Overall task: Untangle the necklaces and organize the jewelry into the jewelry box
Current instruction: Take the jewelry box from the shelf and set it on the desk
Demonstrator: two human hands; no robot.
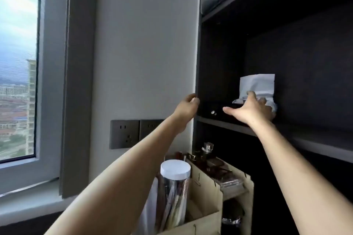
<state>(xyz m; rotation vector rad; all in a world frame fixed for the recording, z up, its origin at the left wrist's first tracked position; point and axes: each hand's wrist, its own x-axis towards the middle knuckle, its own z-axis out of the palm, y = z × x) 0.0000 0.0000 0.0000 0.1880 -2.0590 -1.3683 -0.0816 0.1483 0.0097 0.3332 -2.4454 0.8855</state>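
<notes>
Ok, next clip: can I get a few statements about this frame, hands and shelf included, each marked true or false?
1. The right hand reaches onto the dark shelf with its thumb spread out. True.
2. A dark box with a silver knob sits on that shelf. True.
3. The clear jar has a black lid. False: its lid is white.
4. The window is to the right of the shelf. False: it is to the left.
5. The left hand holds a necklace. False: no necklace shows, and the hand is at the shelf unit's side edge.
</notes>
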